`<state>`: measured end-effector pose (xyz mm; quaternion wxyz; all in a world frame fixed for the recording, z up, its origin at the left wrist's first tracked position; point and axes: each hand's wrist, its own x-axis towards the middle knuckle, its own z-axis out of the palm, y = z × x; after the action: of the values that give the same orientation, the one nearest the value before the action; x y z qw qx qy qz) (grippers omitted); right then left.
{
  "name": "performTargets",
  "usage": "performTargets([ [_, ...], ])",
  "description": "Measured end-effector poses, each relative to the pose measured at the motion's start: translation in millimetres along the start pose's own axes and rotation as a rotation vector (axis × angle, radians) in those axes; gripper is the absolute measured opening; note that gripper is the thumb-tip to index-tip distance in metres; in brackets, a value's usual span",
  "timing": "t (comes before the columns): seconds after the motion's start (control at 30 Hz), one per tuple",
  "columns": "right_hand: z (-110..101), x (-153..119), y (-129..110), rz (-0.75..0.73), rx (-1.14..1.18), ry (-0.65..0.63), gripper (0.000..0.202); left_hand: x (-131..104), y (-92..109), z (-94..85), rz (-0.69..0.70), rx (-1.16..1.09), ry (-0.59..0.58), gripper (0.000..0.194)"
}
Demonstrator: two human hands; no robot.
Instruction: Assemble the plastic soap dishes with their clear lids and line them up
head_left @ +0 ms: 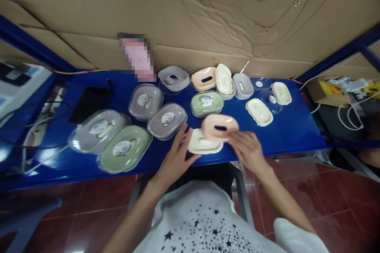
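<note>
My right hand [247, 148] is closed on the right edge of a peach soap dish tray [215, 122] with a dark slot in its middle, held slightly raised and a little blurred. Below it, partly covered, a cream soap dish base [194, 146] lies at the table's front edge. My left hand [176, 154] is spread around the left end of that base, fingers and thumb apart near its rim. Left of it sits a lidded grey soap dish [178, 124] with a round label. Behind the peach tray is a green soap dish [216, 106], also labelled.
Several lidded dishes, one of them green [139, 158], fill the left of the blue table [293, 130]. Grey, peach and cream pieces line the back. Clear lids [261, 83] and cream parts [261, 116] lie to the right. A black tablet-like object [89, 102] is at left.
</note>
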<state>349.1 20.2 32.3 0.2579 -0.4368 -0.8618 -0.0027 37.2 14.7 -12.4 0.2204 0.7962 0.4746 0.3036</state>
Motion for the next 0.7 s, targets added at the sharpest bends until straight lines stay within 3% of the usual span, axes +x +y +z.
performTargets([
  [0.07,13,-5,-29,-0.077,0.041,-0.118,0.04,1,-3,1.1,0.063,0.021,-0.002,0.092],
  [0.17,28,-5,-48,-0.106,0.02,-0.21,0.044,-2,-5,2.2,0.107,0.075,-0.006,0.079],
  [0.3,35,-3,-50,-0.108,0.011,-0.23,0.047,-6,-4,1.5,0.099,0.148,-0.022,0.077],
  [0.37,30,-2,-38,-0.133,0.064,-0.248,0.046,-7,-3,0.1,0.096,0.151,-0.031,0.078],
  [0.47,11,3,17,-0.033,0.097,-0.142,0.039,-7,-1,-2.2,0.089,0.126,-0.014,0.077],
  [0.57,-14,4,105,0.421,-0.147,0.076,0.04,-8,-2,-3.7,0.103,0.09,0.021,0.072],
  [0.63,-26,0,159,0.682,-0.318,0.074,0.045,-9,-2,-3.9,0.115,0.069,0.045,0.065],
  [0.7,-31,-7,198,0.756,-0.336,0.062,0.047,-9,-3,-3.4,0.118,0.068,0.065,0.058],
])
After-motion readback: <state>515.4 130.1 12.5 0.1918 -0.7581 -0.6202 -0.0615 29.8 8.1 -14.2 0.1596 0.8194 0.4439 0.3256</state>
